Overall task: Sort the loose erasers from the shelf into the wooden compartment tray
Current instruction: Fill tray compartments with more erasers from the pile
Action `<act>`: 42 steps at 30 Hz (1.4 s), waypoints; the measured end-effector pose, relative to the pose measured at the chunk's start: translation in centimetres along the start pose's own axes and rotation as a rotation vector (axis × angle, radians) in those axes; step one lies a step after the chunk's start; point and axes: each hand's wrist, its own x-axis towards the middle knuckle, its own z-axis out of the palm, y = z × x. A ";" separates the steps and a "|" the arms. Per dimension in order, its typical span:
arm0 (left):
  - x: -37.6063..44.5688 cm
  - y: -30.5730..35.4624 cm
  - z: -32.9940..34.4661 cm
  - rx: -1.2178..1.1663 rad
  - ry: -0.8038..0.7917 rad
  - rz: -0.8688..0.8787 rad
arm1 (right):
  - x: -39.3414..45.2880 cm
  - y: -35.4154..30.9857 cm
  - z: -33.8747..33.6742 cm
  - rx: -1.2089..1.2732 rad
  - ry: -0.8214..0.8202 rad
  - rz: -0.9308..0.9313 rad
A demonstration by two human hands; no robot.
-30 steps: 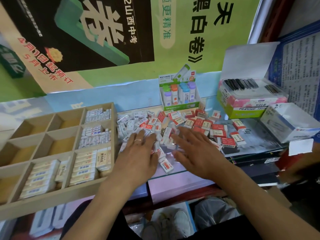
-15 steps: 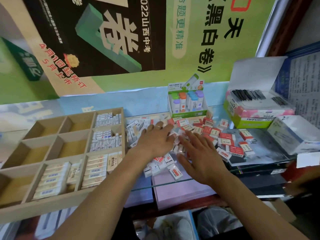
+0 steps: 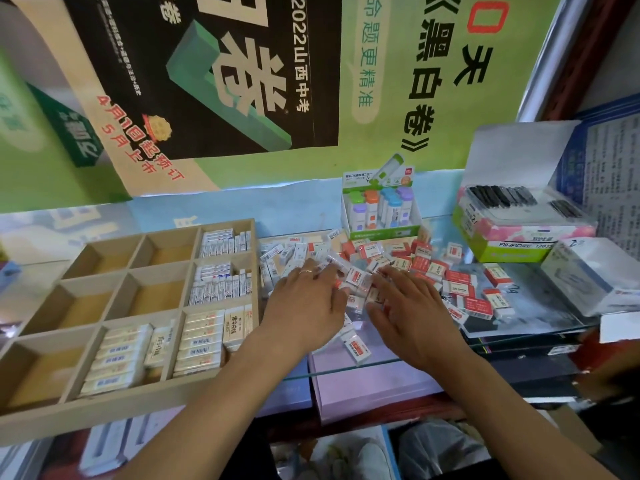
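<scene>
Since a second ago we spread our left hand [image 3: 304,303] and right hand [image 3: 412,313] flat, fingers straight, farther into the erasers [image 3: 429,268], tray [image 3: 104,306] at nine o'clock, box [image 3: 381,216] at twelve.

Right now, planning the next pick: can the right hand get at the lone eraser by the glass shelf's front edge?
Probably yes: the eraser lies apart, uncovered, just beside the right hand.

Erasers [image 3: 420,263]: white with red-orange sleeves, some barcoded. Tray [image 3: 104,271]: pale wood. Display box [image 3: 381,233]: green. Poster [image 3: 207,74]: black on green.
</scene>
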 end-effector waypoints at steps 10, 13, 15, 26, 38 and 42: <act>-2.1 -1.1 0.7 0.107 0.007 -0.056 | -0.2 -1.9 -0.2 0.113 -0.082 -0.212; -2.0 -1.6 1.0 -0.031 0.059 -0.024 | -0.4 -1.9 0.1 0.059 -0.071 -0.204; -2.1 -1.9 1.0 -0.120 0.052 -0.006 | -0.4 -1.5 -0.1 0.045 -0.023 -0.166; -2.3 -1.7 0.7 -0.128 0.036 0.095 | 1.3 1.7 -2.5 0.161 0.222 0.056; -1.7 -2.2 1.3 -0.192 0.099 0.098 | 8.7 3.9 -2.2 0.000 0.045 0.459; -1.8 -2.5 1.4 -0.195 0.100 0.109 | 8.4 2.8 -2.9 -0.018 0.247 0.334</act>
